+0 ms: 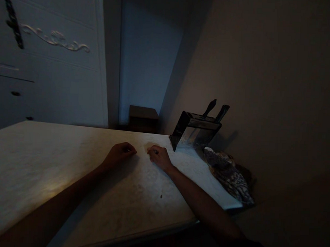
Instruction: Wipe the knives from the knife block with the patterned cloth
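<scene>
Both hands are held over the far part of the pale table (101, 211), a short gap between them. My left hand (121, 152) is closed, thumb and fingertips pinched together and pointing right. My right hand (160, 156) is also closed, with its fingers curled toward the left hand. Whatever either pinch holds is too small and dark to make out. Nearer to me, below the right hand, a tiny dark thing (161, 196) shows against the tabletop; its kind is unclear.
A black-framed stand (182, 126) with two dark handles rises at the table's back right. Beside it lies a crumpled patterned cloth (230, 173) along the right edge. A brown wall (259, 87) borders the right side. White cabinet doors (65, 82) and a low brown box (143, 112) are beyond.
</scene>
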{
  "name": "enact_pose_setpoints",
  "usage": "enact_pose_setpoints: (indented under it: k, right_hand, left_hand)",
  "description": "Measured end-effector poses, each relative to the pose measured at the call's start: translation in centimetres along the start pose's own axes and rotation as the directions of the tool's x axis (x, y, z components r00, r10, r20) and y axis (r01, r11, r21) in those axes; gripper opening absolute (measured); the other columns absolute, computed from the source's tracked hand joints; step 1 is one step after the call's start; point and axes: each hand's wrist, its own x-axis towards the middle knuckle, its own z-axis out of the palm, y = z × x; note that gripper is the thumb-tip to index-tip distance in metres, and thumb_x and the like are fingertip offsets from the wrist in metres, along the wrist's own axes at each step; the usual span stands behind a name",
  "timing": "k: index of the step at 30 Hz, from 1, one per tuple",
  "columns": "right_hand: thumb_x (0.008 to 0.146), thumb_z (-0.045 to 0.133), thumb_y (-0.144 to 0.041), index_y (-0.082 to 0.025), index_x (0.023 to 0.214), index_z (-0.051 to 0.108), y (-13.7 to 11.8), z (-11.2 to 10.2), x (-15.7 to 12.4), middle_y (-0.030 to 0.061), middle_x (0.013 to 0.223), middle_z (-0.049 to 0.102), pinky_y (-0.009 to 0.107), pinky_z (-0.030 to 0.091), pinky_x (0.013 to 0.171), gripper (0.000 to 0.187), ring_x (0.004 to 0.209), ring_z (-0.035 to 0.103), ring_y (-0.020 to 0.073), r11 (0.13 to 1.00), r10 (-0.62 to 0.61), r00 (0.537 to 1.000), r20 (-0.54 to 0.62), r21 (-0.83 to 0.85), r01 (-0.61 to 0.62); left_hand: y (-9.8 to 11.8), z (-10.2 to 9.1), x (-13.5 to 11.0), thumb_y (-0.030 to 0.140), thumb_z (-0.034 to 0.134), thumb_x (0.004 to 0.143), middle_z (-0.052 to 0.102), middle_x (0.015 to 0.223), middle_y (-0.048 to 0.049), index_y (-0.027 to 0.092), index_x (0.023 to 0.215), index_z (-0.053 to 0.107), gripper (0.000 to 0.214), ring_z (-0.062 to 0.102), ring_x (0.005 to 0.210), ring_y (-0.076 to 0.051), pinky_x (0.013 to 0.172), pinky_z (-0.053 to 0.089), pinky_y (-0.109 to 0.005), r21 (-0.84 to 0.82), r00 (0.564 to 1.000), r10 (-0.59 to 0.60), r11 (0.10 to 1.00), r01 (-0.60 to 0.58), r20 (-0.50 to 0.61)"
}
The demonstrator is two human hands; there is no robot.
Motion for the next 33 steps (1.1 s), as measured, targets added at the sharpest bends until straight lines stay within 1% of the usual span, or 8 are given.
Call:
enact_pose_setpoints:
  k: [3,10,16,21,24,26,29,33]
  right_hand:
    - [0.089,0.05,-0.042,-0.018,0.067,0.06,0.4,-0.2,0.1,-0.0041,0.049,0.053,0.021,0.036,0.053,0.034,0.048,0.048,0.0088,1.0,0.012,1.0,-0.003,0.004,-0.012]
    - [0.089,0.05,-0.039,-0.018,0.065,0.06,0.8,-0.7,0.2,-0.004,0.05,0.053,0.021,0.034,0.053,0.034,0.049,0.048,0.0087,0.999,0.012,1.0,-0.002,-0.043,-0.012]
    - [0.09,0.05,-0.036,-0.018,0.062,0.058,1.1,-1.0,0.3,-0.0038,0.051,0.054,0.021,0.035,0.054,0.033,0.05,0.049,0.0087,0.998,0.017,1.0,-0.022,-0.059,-0.019]
    - [0.089,0.052,-0.036,-0.018,0.064,0.059,1.6,-1.0,0.4,-0.0035,0.051,0.055,0.021,0.035,0.054,0.032,0.05,0.05,0.009,0.999,0.007,1.0,-0.029,-0.049,-0.008]
    - [0.089,0.051,-0.035,-0.018,0.071,0.062,1.8,-0.9,0.5,-0.0041,0.051,0.054,0.021,0.037,0.054,0.028,0.049,0.051,0.0091,1.0,0.002,0.999,-0.035,-0.005,-0.002]
    - [0.09,0.049,-0.033,-0.018,0.082,0.065,1.9,-0.9,0.5,-0.0049,0.051,0.054,0.021,0.038,0.054,0.024,0.048,0.052,0.0093,0.999,0.018,0.999,-0.041,0.034,-0.016]
    - [0.09,0.046,-0.029,-0.018,0.095,0.067,2.1,-0.9,0.6,-0.0061,0.05,0.053,0.02,0.039,0.054,0.024,0.047,0.051,0.0096,0.996,0.039,0.997,-0.062,0.08,-0.034]
    - [0.088,0.048,-0.03,-0.017,0.091,0.068,2.7,-1.0,0.7,-0.005,0.051,0.054,0.021,0.04,0.053,0.024,0.046,0.05,0.0095,0.997,0.008,0.996,-0.086,0.077,-0.001]
  left_hand:
    - [-0.1,0.1,0.0,0.045,0.069,0.062,0.07,0.072,-0.0056,0.018,0.067,0.067,0.027,0.063,0.07,-0.022,0.065,0.048,-0.031,-0.019,0.999,0.02,1.0,-0.021,-0.026]
    - [-0.4,0.3,0.1,0.047,0.069,0.062,0.066,0.061,-0.0035,0.018,0.067,0.065,0.03,0.06,0.061,-0.02,0.058,0.044,-0.029,0.012,0.998,-0.007,1.0,0.008,-0.063]
    - [-0.5,0.3,0.3,0.05,0.068,0.063,0.067,0.065,-0.0044,0.018,0.067,0.064,0.033,0.062,0.063,-0.021,0.058,0.044,-0.03,0.052,0.996,-0.021,0.998,0.025,-0.087]
    - [0.1,0.2,0.0,0.052,0.065,0.064,0.064,0.061,-0.0014,0.019,0.068,0.059,0.034,0.058,0.056,-0.018,0.055,0.042,-0.029,0.029,0.995,-0.03,0.999,0.033,-0.092]
    - [-0.1,0.3,0.1,0.053,0.064,0.066,0.061,0.057,0.0006,0.02,0.069,0.055,0.034,0.057,0.053,-0.017,0.055,0.041,-0.029,0.029,0.996,-0.005,1.0,0.007,-0.085]
    - [-0.4,0.4,0.3,0.053,0.062,0.068,0.06,0.055,0.0011,0.02,0.07,0.053,0.034,0.056,0.054,-0.017,0.055,0.041,-0.029,0.05,0.997,0.011,0.999,-0.007,-0.082]
    - [-0.6,0.4,0.5,0.053,0.06,0.069,0.059,0.056,0.001,0.021,0.07,0.053,0.033,0.057,0.056,-0.018,0.057,0.042,-0.029,0.068,0.995,0.028,0.997,-0.021,-0.098]
    - [-0.7,0.4,0.5,0.052,0.06,0.068,0.06,0.059,0.0006,0.021,0.072,0.054,0.033,0.058,0.058,-0.018,0.058,0.042,-0.029,0.058,0.995,0.015,0.998,-0.009,-0.1]
